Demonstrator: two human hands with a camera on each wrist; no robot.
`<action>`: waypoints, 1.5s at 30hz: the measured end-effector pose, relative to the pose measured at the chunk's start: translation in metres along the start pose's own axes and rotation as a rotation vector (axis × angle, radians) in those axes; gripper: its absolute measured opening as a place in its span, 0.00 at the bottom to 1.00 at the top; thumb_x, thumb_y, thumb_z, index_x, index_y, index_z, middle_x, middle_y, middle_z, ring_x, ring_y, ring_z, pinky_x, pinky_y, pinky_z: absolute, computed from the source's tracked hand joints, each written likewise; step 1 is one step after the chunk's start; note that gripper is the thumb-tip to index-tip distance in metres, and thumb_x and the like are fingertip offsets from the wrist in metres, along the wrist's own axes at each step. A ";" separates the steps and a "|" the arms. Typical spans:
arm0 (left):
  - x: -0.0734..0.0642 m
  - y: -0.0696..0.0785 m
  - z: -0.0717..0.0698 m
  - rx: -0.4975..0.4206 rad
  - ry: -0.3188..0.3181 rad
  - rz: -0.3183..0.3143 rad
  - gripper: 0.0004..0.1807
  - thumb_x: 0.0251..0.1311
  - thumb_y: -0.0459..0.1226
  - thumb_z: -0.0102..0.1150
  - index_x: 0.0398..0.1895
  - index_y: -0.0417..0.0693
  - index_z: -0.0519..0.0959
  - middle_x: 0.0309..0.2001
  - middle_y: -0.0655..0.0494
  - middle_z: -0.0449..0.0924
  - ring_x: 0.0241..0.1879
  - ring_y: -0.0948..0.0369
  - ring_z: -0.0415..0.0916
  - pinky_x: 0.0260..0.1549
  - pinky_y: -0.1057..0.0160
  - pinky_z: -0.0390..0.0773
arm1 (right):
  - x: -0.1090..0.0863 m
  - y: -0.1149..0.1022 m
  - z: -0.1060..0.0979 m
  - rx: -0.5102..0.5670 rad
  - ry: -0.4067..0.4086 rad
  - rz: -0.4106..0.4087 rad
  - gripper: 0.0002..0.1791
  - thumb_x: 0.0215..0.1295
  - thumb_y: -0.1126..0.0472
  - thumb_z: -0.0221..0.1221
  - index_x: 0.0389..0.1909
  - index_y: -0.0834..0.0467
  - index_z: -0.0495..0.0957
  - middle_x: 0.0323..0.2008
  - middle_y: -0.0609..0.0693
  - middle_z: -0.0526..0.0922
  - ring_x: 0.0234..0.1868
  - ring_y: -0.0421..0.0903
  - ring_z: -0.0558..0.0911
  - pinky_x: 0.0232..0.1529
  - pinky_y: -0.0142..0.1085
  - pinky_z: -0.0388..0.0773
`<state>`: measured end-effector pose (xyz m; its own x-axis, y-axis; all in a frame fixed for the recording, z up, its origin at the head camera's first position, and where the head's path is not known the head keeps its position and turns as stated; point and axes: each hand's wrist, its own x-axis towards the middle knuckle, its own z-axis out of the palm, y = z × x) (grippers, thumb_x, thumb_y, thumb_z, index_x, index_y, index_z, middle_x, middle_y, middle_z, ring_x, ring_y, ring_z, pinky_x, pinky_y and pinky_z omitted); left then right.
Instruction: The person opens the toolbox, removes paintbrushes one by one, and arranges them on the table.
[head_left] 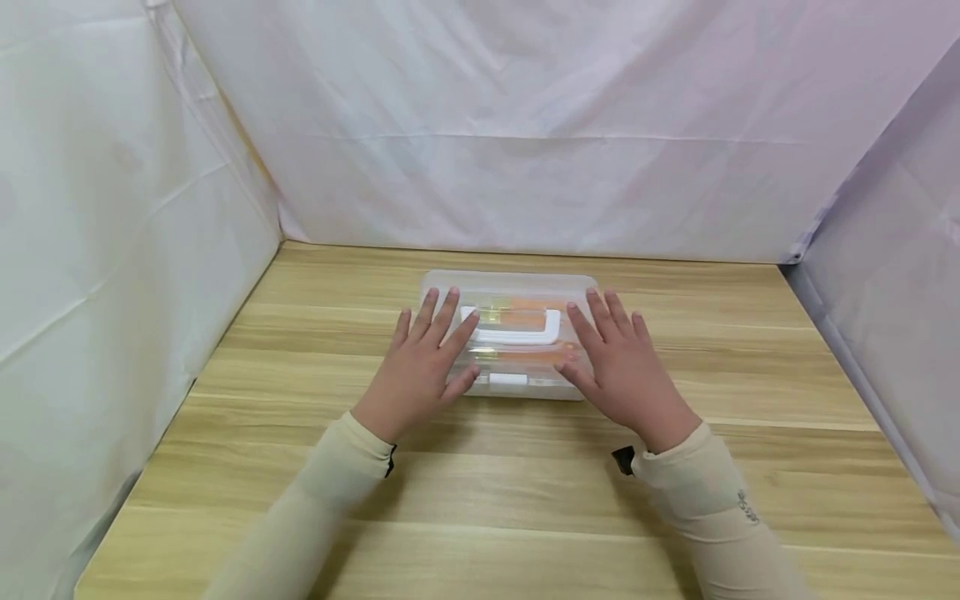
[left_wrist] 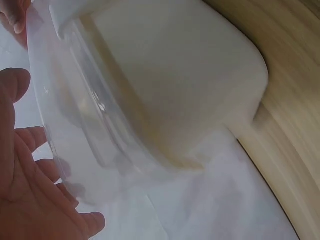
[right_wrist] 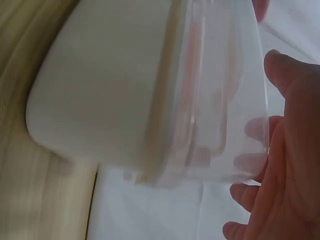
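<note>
We see a clear lidded box (head_left: 517,283) resting on the tabletop (head_left: 510,517). Over the box's left side we find the left hand (head_left: 420,367) splayed; over its right, the right hand (head_left: 626,371), likewise splayed.

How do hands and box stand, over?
Left hand, fingers spread, at left side of box; right hand likewise at right side, contact unclear. Box closed, on table. Only the hands partly cover it.
</note>
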<state>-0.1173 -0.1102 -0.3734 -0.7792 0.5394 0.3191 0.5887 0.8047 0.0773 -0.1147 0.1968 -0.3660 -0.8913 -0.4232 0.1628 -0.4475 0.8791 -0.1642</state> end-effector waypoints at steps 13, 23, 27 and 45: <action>0.009 0.020 0.003 0.178 -0.004 0.046 0.42 0.63 0.60 0.57 0.77 0.55 0.61 0.78 0.44 0.46 0.77 0.43 0.40 0.68 0.33 0.47 | 0.007 -0.036 0.019 -0.196 0.147 -0.201 0.43 0.65 0.38 0.60 0.73 0.58 0.63 0.73 0.61 0.60 0.76 0.59 0.52 0.68 0.65 0.51; 0.020 0.013 0.014 0.220 0.035 0.038 0.45 0.58 0.63 0.59 0.75 0.56 0.63 0.77 0.45 0.53 0.75 0.43 0.48 0.65 0.30 0.51 | 0.019 -0.031 0.022 -0.229 0.198 -0.210 0.45 0.61 0.36 0.62 0.73 0.58 0.63 0.72 0.61 0.62 0.74 0.60 0.57 0.65 0.66 0.56; 0.024 0.011 0.016 0.230 0.047 0.043 0.45 0.57 0.64 0.59 0.75 0.55 0.63 0.77 0.45 0.53 0.74 0.43 0.49 0.65 0.31 0.52 | 0.023 -0.027 0.025 -0.241 0.217 -0.210 0.46 0.60 0.36 0.63 0.73 0.59 0.64 0.72 0.61 0.63 0.74 0.60 0.57 0.64 0.66 0.57; 0.045 -0.001 0.029 0.262 0.121 0.034 0.51 0.51 0.66 0.64 0.75 0.53 0.63 0.76 0.45 0.53 0.74 0.45 0.51 0.64 0.33 0.55 | 0.045 -0.019 0.035 -0.279 0.282 -0.154 0.51 0.55 0.36 0.67 0.73 0.59 0.62 0.71 0.61 0.62 0.73 0.60 0.58 0.65 0.64 0.56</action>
<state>-0.1586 -0.0793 -0.3869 -0.7196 0.5461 0.4288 0.5258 0.8319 -0.1771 -0.1485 0.1535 -0.3893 -0.7429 -0.5121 0.4312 -0.5026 0.8521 0.1460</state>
